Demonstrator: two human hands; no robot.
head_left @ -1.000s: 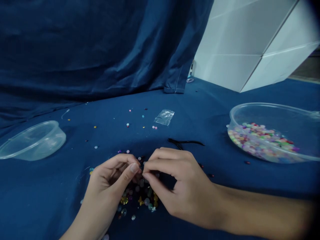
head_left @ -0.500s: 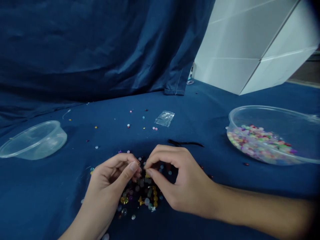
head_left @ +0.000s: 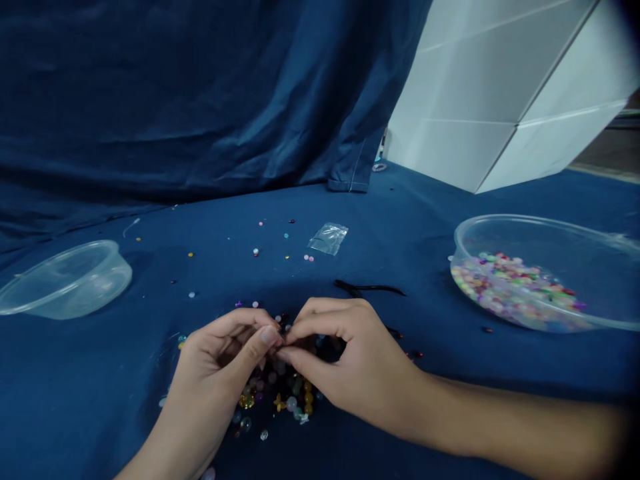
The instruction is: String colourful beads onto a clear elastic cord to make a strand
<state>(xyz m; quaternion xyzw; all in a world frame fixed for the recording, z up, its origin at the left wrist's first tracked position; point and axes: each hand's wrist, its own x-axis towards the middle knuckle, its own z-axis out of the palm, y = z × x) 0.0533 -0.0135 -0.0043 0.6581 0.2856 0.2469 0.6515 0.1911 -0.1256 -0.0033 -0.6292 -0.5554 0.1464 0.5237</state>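
Observation:
My left hand (head_left: 227, 360) is closed in a pinch, thumb against index finger, above the middle of the blue cloth. My right hand (head_left: 345, 360) pinches too, its fingertips meeting those of the left. Whatever sits between the fingertips is too small and covered to make out. Below and between both hands lies a pile of mixed beads (head_left: 273, 380), partly hidden by the fingers. Among them are a row of amber-yellow beads (head_left: 308, 398), a gold cross-shaped bead (head_left: 279, 402) and a round patterned silvery bead (head_left: 264, 435).
A clear tub full of colourful beads (head_left: 515, 283) stands at the right, another clear tub (head_left: 95, 277) at the left. Black-handled pliers or tweezers (head_left: 373, 288) lie beyond my right hand. A small plastic bag (head_left: 328, 238) and loose beads (head_left: 309, 258) dot the cloth. White panels (head_left: 460, 100) rise behind.
My right hand has moved slightly left and down, so its fingertips now touch those of my left hand, closing the small gap. The left hand stays nearly still.

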